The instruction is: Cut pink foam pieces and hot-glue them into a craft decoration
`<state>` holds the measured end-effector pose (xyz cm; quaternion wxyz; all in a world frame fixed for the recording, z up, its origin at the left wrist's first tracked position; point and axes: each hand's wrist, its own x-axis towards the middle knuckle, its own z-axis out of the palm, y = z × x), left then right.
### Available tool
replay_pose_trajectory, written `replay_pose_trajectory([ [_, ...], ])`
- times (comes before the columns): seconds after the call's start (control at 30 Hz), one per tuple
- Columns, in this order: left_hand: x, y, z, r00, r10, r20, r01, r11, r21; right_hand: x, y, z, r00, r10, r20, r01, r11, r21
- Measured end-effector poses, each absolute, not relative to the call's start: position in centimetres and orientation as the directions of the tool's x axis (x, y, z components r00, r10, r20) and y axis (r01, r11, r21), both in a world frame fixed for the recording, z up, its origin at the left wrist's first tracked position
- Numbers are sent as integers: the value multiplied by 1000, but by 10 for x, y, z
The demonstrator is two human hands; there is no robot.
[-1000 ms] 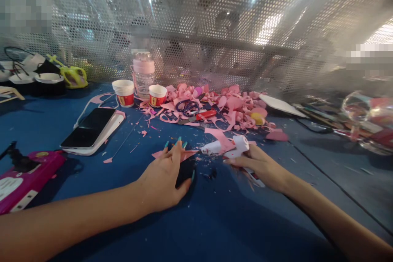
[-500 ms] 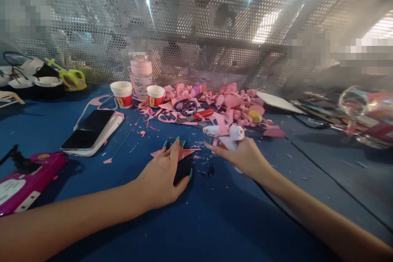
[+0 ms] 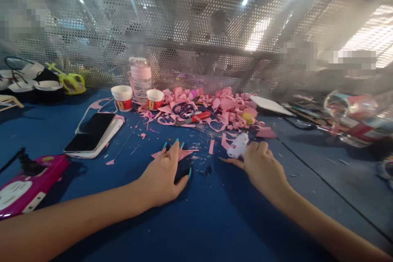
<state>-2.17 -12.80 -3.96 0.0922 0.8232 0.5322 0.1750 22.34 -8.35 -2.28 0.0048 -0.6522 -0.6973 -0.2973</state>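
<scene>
My left hand (image 3: 164, 176) rests on the blue table with its fingers stretched forward over a pointed pink piece of paper (image 3: 186, 154). Its thumb stands apart from the fingers, and the paper's middle is covered by them. To the right, my right hand (image 3: 265, 170) is curled at a white lumpy thing (image 3: 238, 146), with the thumb stretched out below it. The exact kind of this white thing is unclear. Between the hands lie a small pink strip (image 3: 211, 146) and dark bits (image 3: 207, 170).
Behind the hands is a heap of pink scraps (image 3: 227, 104) with a red-handled knife (image 3: 201, 116) and scissors (image 3: 181, 108). Paper cups (image 3: 123, 104), a bottle (image 3: 141, 84) and a phone (image 3: 90, 133) stand or lie left. A magenta device (image 3: 37, 182) sits near left.
My right hand has moved right and slightly down. A white object with a black cord below the hand showed before; now the white lumpy thing shows there, without the cord. My left hand stays put.
</scene>
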Motion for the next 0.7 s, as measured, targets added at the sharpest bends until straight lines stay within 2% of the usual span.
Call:
replay_pose_trajectory([
  [0.1,-21,-128,-40,367,910,194,845,-413,339,219,-84,-19,-203,861,466,935,29,355],
  [0.13,-21,-128,-41,371,908,194,843,-417,341,213,-85,-16,-250,830,499,945,97,312],
  [0.2,-21,-128,-42,375,906,194,842,-421,339,196,-85,-9,-394,763,513,919,342,197],
  [0.27,-22,-128,-43,378,903,203,843,-427,327,179,-86,-7,-566,722,398,794,608,26],
  [0.33,-22,-127,-44,380,896,229,840,-438,320,167,-86,-10,-690,676,258,656,735,-172],
  [0.4,-22,-127,-45,392,886,248,825,-458,332,161,-85,-17,-731,659,176,591,741,-320],
  [0.47,-23,-126,-45,398,880,261,808,-470,355,159,-84,-25,-721,679,139,585,704,-404],
  [0.53,-23,-126,-46,398,879,263,803,-472,363,160,-83,-29,-704,702,112,598,670,-441],
  [0.7,-22,-126,-46,394,887,239,819,-457,347,161,-84,-29,-674,736,68,640,627,-445],
])
